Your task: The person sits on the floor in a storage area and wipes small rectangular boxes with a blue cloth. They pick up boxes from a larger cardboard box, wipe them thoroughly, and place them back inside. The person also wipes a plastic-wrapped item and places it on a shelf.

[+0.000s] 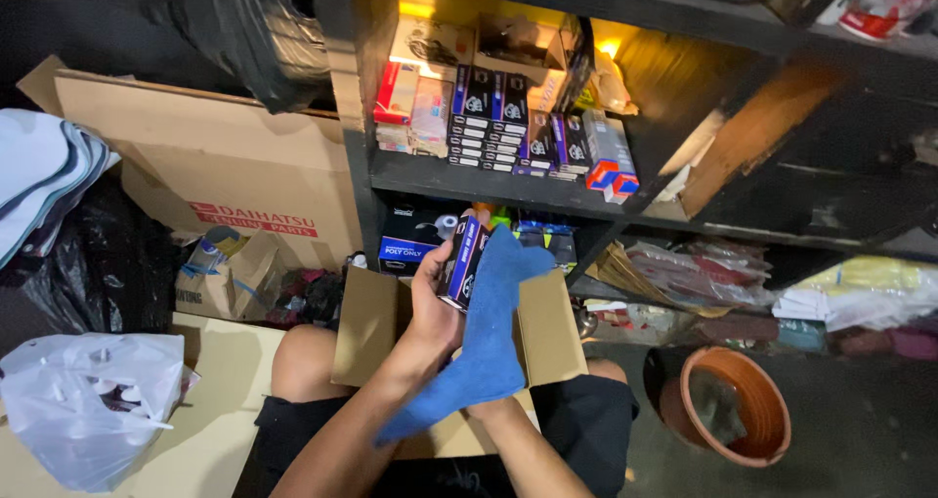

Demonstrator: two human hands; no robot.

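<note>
At the far left a white plastic bag lies on flattened cardboard, with a large brown carton standing behind it. Right of these, an open cardboard box rests on the person's lap.

Above that box the left hand is raised, its fingers and thumb pressed around a small dark blue carton, which is held upright by its long sides in front of the lower shelf. The carton is judged light and fairly stiff, though its thin card would crush under a hard squeeze; the grip across the narrow faces suits it, and the glossy print may be a little slippery.

Just right of it, a blue cloth is draped over the right hand and laid against the carton. The cloth is judged soft, limp and grippy, so it can be bunched anywhere. The right hand is mostly hidden beneath it, and whether its fingers are spread or closed cannot be told.

Behind, stacked small boxes fill the shelf. At the lower right an orange pot stands on the floor.
</note>
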